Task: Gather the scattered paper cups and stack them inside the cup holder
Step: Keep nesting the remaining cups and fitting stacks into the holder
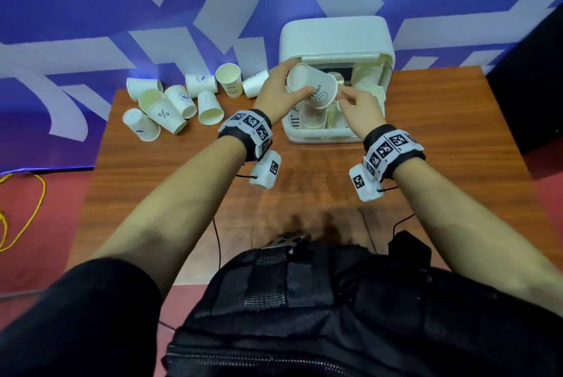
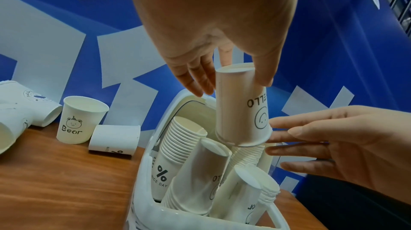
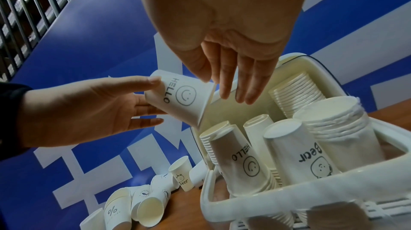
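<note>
My left hand (image 1: 281, 85) grips a white "HELLO" smiley paper cup (image 1: 316, 88) by its base, tilted mouth-down above the white cup holder (image 1: 316, 134). In the left wrist view thumb and fingers (image 2: 264, 77) clasp the cup's (image 2: 240, 110) bottom end. My right hand (image 1: 350, 101) reaches in with straight fingers (image 3: 224, 91) touching the cup's (image 3: 177, 96) rim. Inside the holder (image 3: 255, 200) stand several nested stacks, mostly upside down (image 3: 240, 160). Several loose cups (image 1: 170, 105) lie or stand at the table's back left, among them an upright "Bear" cup (image 2: 81, 119).
The holder's lid (image 1: 335, 38) stands open against the blue and white wall. A black box (image 1: 530, 87) sits right of the wooden table (image 1: 304, 194). A yellow cable (image 1: 33, 209) lies on the red floor at the left.
</note>
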The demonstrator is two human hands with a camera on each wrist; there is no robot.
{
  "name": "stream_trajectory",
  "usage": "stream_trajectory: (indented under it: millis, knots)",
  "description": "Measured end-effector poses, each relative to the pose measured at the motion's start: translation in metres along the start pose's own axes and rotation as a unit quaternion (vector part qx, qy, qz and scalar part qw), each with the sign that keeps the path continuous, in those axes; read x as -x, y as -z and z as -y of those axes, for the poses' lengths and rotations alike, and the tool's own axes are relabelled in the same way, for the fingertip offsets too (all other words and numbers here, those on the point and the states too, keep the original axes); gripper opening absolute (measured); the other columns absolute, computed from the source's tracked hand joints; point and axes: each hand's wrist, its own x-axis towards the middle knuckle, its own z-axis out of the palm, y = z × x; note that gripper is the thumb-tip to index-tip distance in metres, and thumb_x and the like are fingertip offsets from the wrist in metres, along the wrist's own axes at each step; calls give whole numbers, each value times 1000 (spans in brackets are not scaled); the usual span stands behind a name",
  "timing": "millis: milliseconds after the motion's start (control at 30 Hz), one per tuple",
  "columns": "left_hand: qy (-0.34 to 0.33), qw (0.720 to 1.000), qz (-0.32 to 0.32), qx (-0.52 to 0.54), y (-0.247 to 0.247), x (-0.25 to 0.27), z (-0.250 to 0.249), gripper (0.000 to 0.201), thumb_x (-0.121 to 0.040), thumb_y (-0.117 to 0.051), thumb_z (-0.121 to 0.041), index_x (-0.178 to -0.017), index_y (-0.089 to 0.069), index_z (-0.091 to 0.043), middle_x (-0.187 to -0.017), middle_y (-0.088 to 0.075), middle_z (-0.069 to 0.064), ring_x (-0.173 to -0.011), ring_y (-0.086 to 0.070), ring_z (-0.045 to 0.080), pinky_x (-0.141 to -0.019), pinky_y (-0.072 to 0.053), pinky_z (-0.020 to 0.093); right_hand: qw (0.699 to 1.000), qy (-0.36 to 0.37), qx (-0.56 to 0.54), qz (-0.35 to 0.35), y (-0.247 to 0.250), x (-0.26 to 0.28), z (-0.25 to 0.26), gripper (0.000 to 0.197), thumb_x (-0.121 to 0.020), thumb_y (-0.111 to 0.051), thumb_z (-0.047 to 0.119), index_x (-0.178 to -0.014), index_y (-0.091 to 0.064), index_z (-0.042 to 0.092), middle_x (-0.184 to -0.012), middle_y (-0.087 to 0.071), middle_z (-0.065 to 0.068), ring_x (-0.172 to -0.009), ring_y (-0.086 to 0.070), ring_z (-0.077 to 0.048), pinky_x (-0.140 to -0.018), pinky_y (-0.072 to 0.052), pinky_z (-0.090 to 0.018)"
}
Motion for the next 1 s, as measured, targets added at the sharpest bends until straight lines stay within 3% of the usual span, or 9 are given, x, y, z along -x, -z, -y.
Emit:
stream_trajectory:
  millis: [133,300,467,567,767,833,900,967,1000]
  knots:
    - [-6,999,4,-36,-8,-7,5,58,-81,-73,-32,-131,-50,-13,-128,-54,7,-118,-49,16,-102,-40,29,999,-12,20,29,-4,-8,-6,44,-93,-43,14,-135,-54,22,-127,-62,-6,-113,-57,-22,-100,-44,-33]
    - [-9,998,-8,-63,-16,-19,10,63,-83,-70,-36,-137,-46,-16,-133,-48,8,-124,-45,18,-106,-37,31,998,-13,24,55,-7,-20,-11,47,-94,-46,14,-140,-46,22,-127,-61,-5,-109,-59,-21,-85,-44,-22]
    - [-11,992,20,-126,-21,-21,17,66,-87,-66,-37,-143,-38,-17,-137,-44,8,-124,-45,20,-102,-40,30,995,-14,28,90,-9,-27,-16,50,-95,-45,11,-144,-41,21,-142,-49,-2,-127,-48,-19,-101,-37,-24]
    - [-21,987,38,-155,-26,-21,24,68,-88,-64,-39,-145,-37,-16,-140,-42,8,-126,-44,21,-100,-37,26,995,-10,29,97,-10,-28,-16,50,-96,-44,11,-145,-37,19,-143,-47,-2,-128,-46,-18,-95,-33,-17]
    - [0,987,55,-150,-35,-29,42,64,-91,-61,-36,-146,-36,-14,-141,-44,7,-126,-45,19,-104,-39,32,995,1,5,101,-15,-33,-17,55,-96,-41,12,-145,-33,36,-133,-55,2,-105,-57,-18,-80,-42,-19]
    - [9,989,52,-139,-36,-29,48,61,-93,-59,-35,-146,-36,-14,-140,-45,7,-124,-47,17,-103,-38,29,994,6,-5,106,-16,-36,-22,58,-94,-41,10,-143,-33,41,-129,-59,-6,-101,-60,-24,-80,-48,-25]
    - [7,989,58,-134,-40,-29,53,57,-95,-55,-35,-145,-38,-14,-138,-48,8,-117,-51,17,-101,-40,31,994,3,-9,112,-18,-38,-27,62,-93,-41,11,-142,-30,47,-111,-63,-17,-80,-60,-26,-74,-49,-29]
    - [-5,987,71,-141,-44,-30,56,52,-97,-51,-34,-143,-42,-13,-135,-50,8,-113,-54,18,-99,-43,37,993,-6,-2,119,-20,-41,-33,60,-95,-40,12,-143,-29,45,-82,-58,-9,-63,-48,-16,-67,-44,-25]
    - [-9,987,76,-144,-46,-30,57,50,-98,-49,-33,-143,-43,-13,-134,-51,9,-112,-54,19,-98,-44,38,993,-11,4,120,-22,-42,-36,58,-96,-40,13,-144,-30,43,-78,-54,-4,-64,-46,-13,-68,-43,-24]
